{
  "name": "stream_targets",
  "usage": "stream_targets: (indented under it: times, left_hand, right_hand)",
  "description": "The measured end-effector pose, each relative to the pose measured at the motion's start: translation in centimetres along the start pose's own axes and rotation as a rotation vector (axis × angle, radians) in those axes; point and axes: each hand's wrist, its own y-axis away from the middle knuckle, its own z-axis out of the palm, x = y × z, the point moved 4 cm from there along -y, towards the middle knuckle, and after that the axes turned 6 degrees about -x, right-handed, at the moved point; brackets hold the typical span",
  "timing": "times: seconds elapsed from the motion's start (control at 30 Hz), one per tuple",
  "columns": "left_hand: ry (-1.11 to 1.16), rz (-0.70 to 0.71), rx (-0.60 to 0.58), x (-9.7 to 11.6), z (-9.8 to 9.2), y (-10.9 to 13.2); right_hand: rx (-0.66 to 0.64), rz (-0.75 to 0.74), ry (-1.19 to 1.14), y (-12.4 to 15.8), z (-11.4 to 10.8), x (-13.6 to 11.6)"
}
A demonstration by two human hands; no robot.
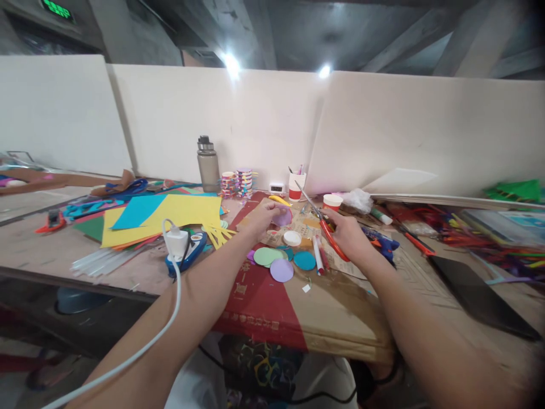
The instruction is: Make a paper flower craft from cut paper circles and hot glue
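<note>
Between the fingers of my left hand [260, 218] is a purple paper disc [283, 217], raised above the cardboard. A yellow curved piece [280, 200] shows just behind these fingers; I cannot tell whether they touch it. My right hand [347, 232] grips scissors [327, 228] by their red-orange handles, blades pointing up and away to the left. Below the hands lie a light purple disc [281, 271], green discs [264, 257] and a blue disc [305, 261]. A small white round lid or cup [292, 238] and a white-and-red marker [318, 257] are close by.
Yellow paper sheets [187, 211] and a power strip [191, 255] with a white cable lie left. A water bottle [208, 165], stacked decorated cups [244, 183] and a pen cup [297, 186] stand behind. A dark flat panel [477, 292] and a utility knife [419, 243] lie right.
</note>
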Motion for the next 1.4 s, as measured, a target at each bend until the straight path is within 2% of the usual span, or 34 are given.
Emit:
stream_targets:
  times: [0.3,0.53,0.8,0.93,1.1,1.23,1.4]
  left_hand:
    - [0.044,-0.007,0.057,0.1,0.2,0.3]
    - [0.029,-0.016,0.137,0.0,0.2,0.4]
    - [0.110,0.007,0.012,-0.1,1.4,1.2]
    - [0.091,-0.032,0.024,0.1,1.9,1.1]
    - [-0.013,-0.062,0.013,1.8,2.3,0.5]
    - [-0.183,-0.010,-0.012,2.5,1.8,0.6]
    - [-0.226,0.003,0.015,1.2,0.3,1.9]
  right_hand:
    - [0.125,-0.097,-0.242,0.0,0.5,0.2]
    - [0.221,-0.108,-0.136,-0.1,1.4,1.2]
    - [0.145,-0.097,0.016,0.4,1.3,0.0]
    - [0.170,-0.098,0.006,0.5,1.1,-0.2]
    - [0.197,-0.057,-0.015,0.3,1.0,0.4]
    - [0.185,0.004,-0.013,0.2,1.1,1.0]
    - [0.150,0.023,0.000,0.1,1.3,1.2]
